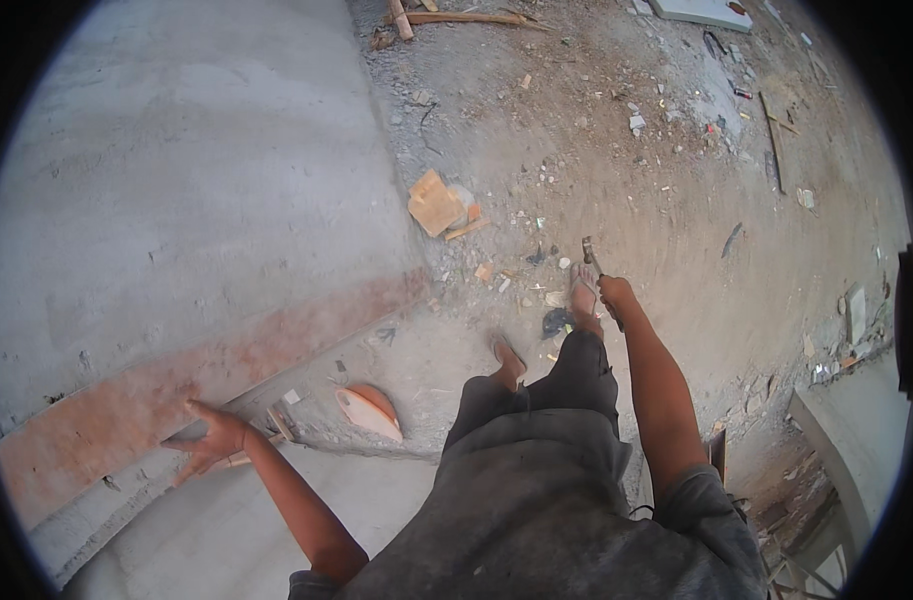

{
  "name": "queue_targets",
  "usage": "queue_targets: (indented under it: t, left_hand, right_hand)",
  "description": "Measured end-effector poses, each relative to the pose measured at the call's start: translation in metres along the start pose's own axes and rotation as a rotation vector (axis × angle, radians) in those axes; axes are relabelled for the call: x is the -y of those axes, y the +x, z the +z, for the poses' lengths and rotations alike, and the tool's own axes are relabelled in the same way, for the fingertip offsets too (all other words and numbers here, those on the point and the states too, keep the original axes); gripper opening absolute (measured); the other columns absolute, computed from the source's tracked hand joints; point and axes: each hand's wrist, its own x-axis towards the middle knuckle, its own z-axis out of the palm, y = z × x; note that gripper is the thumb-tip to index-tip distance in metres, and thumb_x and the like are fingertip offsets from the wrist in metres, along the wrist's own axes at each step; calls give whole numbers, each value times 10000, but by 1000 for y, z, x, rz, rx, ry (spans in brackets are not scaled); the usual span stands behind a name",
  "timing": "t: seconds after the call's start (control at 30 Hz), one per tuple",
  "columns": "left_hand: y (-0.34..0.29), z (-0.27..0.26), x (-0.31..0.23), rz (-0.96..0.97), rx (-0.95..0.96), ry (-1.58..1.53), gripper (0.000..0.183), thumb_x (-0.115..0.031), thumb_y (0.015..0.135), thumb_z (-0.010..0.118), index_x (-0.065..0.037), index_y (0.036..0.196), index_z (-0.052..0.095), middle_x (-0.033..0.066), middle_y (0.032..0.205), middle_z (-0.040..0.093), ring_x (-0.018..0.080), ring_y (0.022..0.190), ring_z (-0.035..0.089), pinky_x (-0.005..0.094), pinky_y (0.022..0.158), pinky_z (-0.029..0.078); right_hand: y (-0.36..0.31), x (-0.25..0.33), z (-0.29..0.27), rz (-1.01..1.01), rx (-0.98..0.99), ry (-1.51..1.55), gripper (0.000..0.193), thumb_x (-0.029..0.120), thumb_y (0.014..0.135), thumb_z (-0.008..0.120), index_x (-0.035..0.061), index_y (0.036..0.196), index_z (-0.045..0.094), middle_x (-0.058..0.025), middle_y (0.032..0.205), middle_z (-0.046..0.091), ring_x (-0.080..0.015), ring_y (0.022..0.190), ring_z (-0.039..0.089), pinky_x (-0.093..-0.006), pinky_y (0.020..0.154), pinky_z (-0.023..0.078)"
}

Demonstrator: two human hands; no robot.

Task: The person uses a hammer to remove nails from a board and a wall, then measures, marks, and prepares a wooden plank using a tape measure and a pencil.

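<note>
A long reddish wooden board (pixel 286 335) runs slantwise along the lower edge of the grey concrete surface at the left. My left hand (pixel 218 437) is at the board's lower edge, fingers spread and thumb apart. Its upper fingertip overlaps the board, but whether it presses on it I cannot tell. Out to the right, my right hand (pixel 614 290) is closed around the handle of a hammer (pixel 589 247). The hammer's head points away from me, above the ground near my foot.
Broken wood pieces (pixel 436 203) lie beside the concrete corner. A half-round orange-and-white piece (pixel 369 412) rests on the ground between my left arm and legs. Rubble and a long thin stick (pixel 772 145) are scattered at the far right. A concrete ledge (pixel 856 420) stands at the near right.
</note>
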Motion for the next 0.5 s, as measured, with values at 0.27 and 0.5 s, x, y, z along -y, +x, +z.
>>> queue_targets:
  t: [0.27,0.5]
  left_hand:
    - [7,-9,8,79,-39,-379,679,-491,787,846,-189,1363,655,357,1628,-143,537,1525,-29,713,1137,196]
    - [2,-22,0,181,19,-544,622,-352,813,849,-169,1372,648,340,1637,-139,515,1534,-41,692,1167,122]
  right_hand:
    - [-70,-42,30,-55,40,183,219,118,883,681,-28,1011,581,-106,790,659,-202,605,670,-347,462,505]
    - [-136,-231,44,41,-79,50,205,113,906,658,17,761,549,-75,610,563,-178,444,511,-355,416,438]
